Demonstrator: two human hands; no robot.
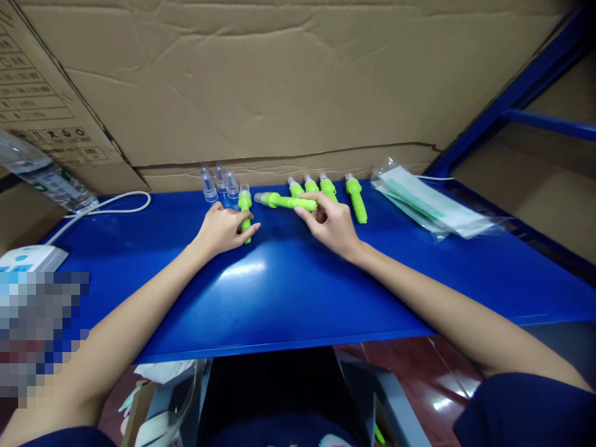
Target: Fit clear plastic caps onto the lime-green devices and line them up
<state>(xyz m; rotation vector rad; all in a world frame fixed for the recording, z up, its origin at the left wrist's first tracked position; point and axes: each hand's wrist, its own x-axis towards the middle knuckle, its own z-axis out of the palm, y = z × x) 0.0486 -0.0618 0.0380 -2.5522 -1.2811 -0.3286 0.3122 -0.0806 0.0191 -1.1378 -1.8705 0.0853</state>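
On the blue table (288, 292), my left hand (222, 228) is closed round an upright green pen-shaped device (244, 210) with a clear cap. My right hand (331, 225) pinches a second green device (285, 201), held lying sideways with its clear tip pointing left. Behind the right hand lie three more green devices (311, 184), and another one (356, 198) lies just to the right. Three clear caps (218, 182) stand upright behind my left hand.
Cardboard sheets (288, 81) wall off the back of the table. Clear plastic bags (431, 203) lie at the back right. A plastic bottle (44, 174), a white cable (109, 205) and a white power strip (28, 257) sit at the left. A blue rack frame (526, 102) rises at right.
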